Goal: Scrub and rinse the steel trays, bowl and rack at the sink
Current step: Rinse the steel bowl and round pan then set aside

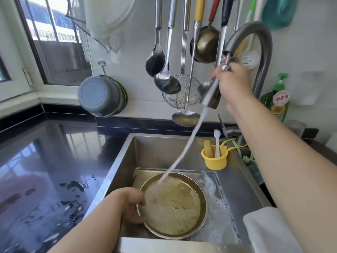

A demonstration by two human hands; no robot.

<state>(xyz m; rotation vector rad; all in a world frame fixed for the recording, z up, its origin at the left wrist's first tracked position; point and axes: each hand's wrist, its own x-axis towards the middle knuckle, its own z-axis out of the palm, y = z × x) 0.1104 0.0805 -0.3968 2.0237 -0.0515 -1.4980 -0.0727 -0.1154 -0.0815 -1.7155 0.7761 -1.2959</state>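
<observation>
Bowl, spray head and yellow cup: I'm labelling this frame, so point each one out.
bowl (197,181): head view, bare inner wall at the right rim.
spray head (211,95): head view, steel barrel below the fingers.
yellow cup (215,162): head view, front wall.

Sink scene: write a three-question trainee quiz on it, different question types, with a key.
1. True or false: the right hand grips the spray head.
2. Where does the water stream land? A) the yellow cup B) the bowl C) the counter
3. Fill in: the left hand holds the bowl by its ____.

Key: 1 true; 2 B; 3 rim.
</observation>
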